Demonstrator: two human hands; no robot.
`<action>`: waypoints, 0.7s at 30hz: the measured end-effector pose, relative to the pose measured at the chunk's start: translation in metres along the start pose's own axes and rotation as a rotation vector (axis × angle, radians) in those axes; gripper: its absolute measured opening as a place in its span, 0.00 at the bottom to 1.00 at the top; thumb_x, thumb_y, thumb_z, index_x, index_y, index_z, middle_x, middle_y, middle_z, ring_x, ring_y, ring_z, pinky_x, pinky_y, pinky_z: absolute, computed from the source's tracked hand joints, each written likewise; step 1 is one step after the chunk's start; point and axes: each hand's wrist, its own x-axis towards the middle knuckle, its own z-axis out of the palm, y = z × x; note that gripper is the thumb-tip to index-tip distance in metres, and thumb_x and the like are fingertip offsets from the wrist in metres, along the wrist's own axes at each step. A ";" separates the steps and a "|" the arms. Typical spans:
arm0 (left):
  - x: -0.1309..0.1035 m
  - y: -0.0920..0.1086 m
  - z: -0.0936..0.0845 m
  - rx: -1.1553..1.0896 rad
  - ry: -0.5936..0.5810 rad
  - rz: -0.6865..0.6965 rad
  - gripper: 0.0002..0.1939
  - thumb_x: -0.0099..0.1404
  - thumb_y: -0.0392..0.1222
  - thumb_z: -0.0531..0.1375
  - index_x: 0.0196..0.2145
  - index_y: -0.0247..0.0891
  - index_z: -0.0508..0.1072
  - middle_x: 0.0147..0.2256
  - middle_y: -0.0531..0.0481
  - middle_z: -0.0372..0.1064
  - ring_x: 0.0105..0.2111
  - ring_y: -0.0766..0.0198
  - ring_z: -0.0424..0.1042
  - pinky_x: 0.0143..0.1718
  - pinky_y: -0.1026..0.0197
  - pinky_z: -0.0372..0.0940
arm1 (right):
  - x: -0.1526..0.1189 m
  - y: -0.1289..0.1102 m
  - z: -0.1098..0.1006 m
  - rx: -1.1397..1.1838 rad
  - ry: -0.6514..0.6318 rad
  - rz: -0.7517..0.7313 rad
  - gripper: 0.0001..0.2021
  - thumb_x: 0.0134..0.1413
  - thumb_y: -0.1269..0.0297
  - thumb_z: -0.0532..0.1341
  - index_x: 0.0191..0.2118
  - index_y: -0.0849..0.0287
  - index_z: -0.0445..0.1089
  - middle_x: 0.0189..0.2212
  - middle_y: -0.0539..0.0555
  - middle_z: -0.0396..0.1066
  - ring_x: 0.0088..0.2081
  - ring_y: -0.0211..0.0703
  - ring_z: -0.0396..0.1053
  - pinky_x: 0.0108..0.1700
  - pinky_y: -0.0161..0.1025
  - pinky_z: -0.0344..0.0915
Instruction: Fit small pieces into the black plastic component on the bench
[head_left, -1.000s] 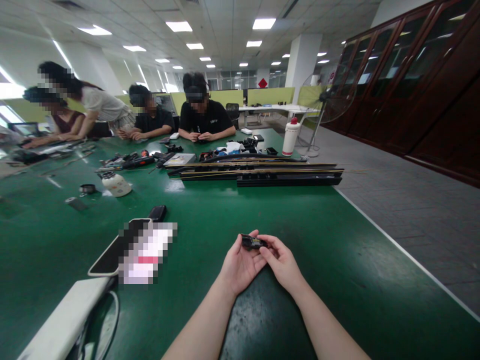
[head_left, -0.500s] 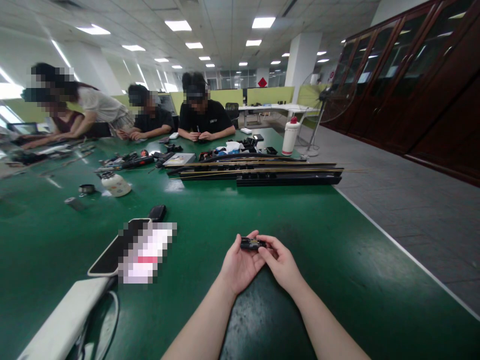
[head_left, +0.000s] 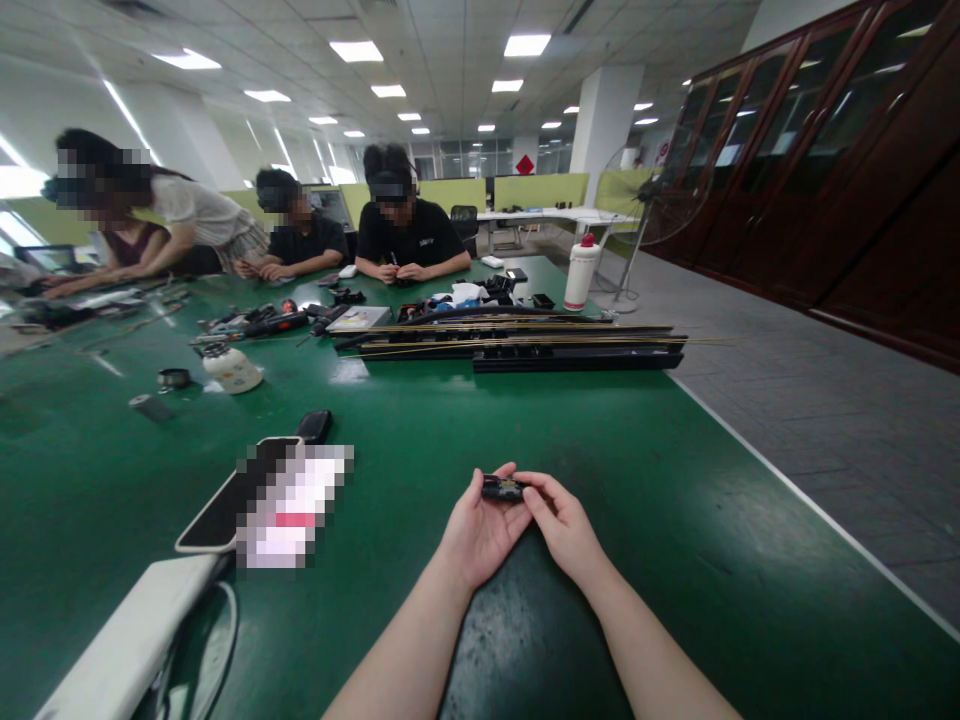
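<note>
A small black device (head_left: 502, 488) with some yellowish detail on its upper face lies across the fingers of my left hand (head_left: 480, 530). That hand is palm up, its thumb pressed against the device's left end. My right hand (head_left: 561, 520) pinches the right end between thumb and fingers, covering that end. Both hands are just above the green table (head_left: 600, 430). What kind of device it is, I cannot make out.
Left of my hands lie a dark tablet-like device (head_left: 240, 490), a black case (head_left: 315, 426) and a long white box (head_left: 127, 640) with cables. Black rails with thin rods (head_left: 577, 362) stretch across ahead. Beyond stand a white bottle (head_left: 581, 275) and several seated or leaning people.
My right thumb and fingers have shifted very slightly on the device's right end. The left hand keeps its place, and the device stays between both hands.
</note>
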 end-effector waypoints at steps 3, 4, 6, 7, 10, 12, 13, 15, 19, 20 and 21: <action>0.001 0.000 -0.001 -0.001 0.007 0.004 0.19 0.66 0.48 0.47 0.38 0.31 0.70 0.37 0.40 0.69 0.40 0.59 0.71 0.46 0.58 0.63 | 0.000 -0.001 0.000 0.001 0.003 0.000 0.12 0.53 0.57 0.56 0.40 0.55 0.69 0.40 0.54 0.72 0.44 0.47 0.69 0.48 0.45 0.64; 0.001 0.000 -0.002 -0.006 0.006 0.006 0.19 0.66 0.48 0.47 0.37 0.30 0.70 0.37 0.40 0.69 0.40 0.59 0.71 0.46 0.59 0.63 | 0.000 -0.001 0.000 0.004 0.005 -0.001 0.12 0.53 0.57 0.56 0.40 0.55 0.69 0.40 0.54 0.73 0.44 0.47 0.69 0.49 0.45 0.64; 0.002 0.000 -0.003 -0.020 -0.002 0.011 0.19 0.66 0.48 0.47 0.36 0.30 0.71 0.37 0.40 0.69 0.40 0.59 0.70 0.46 0.59 0.63 | 0.000 -0.001 0.000 0.012 0.005 -0.001 0.12 0.52 0.57 0.55 0.40 0.55 0.69 0.40 0.54 0.73 0.44 0.46 0.69 0.48 0.45 0.64; 0.002 -0.001 -0.004 -0.028 -0.006 0.013 0.19 0.66 0.48 0.47 0.35 0.30 0.71 0.37 0.41 0.69 0.41 0.59 0.70 0.47 0.59 0.63 | 0.000 -0.002 0.000 0.016 0.002 -0.001 0.12 0.52 0.57 0.55 0.40 0.55 0.69 0.40 0.54 0.73 0.44 0.46 0.69 0.48 0.45 0.64; 0.003 -0.001 -0.006 -0.033 -0.007 0.011 0.19 0.66 0.48 0.47 0.35 0.30 0.71 0.37 0.41 0.69 0.41 0.59 0.70 0.48 0.59 0.62 | 0.000 -0.002 0.001 0.022 -0.007 0.000 0.12 0.53 0.58 0.55 0.41 0.55 0.68 0.41 0.54 0.72 0.44 0.46 0.69 0.49 0.45 0.64; 0.003 -0.001 -0.006 -0.026 0.000 0.012 0.18 0.66 0.47 0.48 0.35 0.30 0.71 0.37 0.41 0.69 0.41 0.60 0.70 0.48 0.59 0.62 | 0.000 -0.001 0.001 0.021 -0.008 0.000 0.12 0.53 0.58 0.55 0.41 0.55 0.68 0.41 0.54 0.73 0.44 0.46 0.69 0.49 0.45 0.64; 0.003 -0.001 -0.006 -0.022 0.005 0.013 0.18 0.66 0.47 0.48 0.35 0.30 0.70 0.37 0.41 0.69 0.41 0.60 0.70 0.48 0.59 0.62 | 0.000 -0.001 0.001 0.020 -0.007 0.000 0.12 0.53 0.58 0.55 0.41 0.55 0.68 0.41 0.54 0.73 0.44 0.46 0.69 0.49 0.45 0.64; 0.003 0.000 -0.005 -0.017 0.017 0.014 0.18 0.66 0.47 0.48 0.35 0.30 0.70 0.37 0.40 0.69 0.41 0.60 0.70 0.48 0.59 0.62 | 0.000 0.000 0.000 0.015 -0.006 -0.002 0.12 0.53 0.57 0.55 0.41 0.55 0.68 0.41 0.54 0.72 0.45 0.46 0.69 0.49 0.45 0.64; 0.003 0.000 -0.005 -0.008 0.035 0.008 0.19 0.66 0.47 0.47 0.37 0.29 0.69 0.38 0.39 0.69 0.40 0.60 0.71 0.47 0.59 0.63 | 0.001 0.002 -0.001 0.006 0.001 -0.007 0.13 0.54 0.56 0.54 0.41 0.55 0.69 0.42 0.55 0.72 0.46 0.46 0.68 0.50 0.46 0.63; 0.003 0.000 -0.005 -0.004 0.036 0.007 0.19 0.66 0.47 0.47 0.38 0.29 0.69 0.38 0.38 0.69 0.40 0.59 0.71 0.47 0.59 0.63 | 0.001 0.003 -0.002 0.005 0.008 -0.008 0.14 0.54 0.55 0.53 0.41 0.55 0.69 0.42 0.55 0.72 0.46 0.47 0.68 0.51 0.46 0.62; 0.003 0.000 -0.006 0.000 0.035 0.005 0.19 0.66 0.48 0.47 0.39 0.29 0.69 0.39 0.38 0.69 0.41 0.59 0.71 0.47 0.59 0.63 | 0.002 0.004 -0.002 0.005 0.017 -0.009 0.14 0.54 0.54 0.53 0.41 0.55 0.69 0.42 0.55 0.72 0.46 0.47 0.67 0.51 0.46 0.62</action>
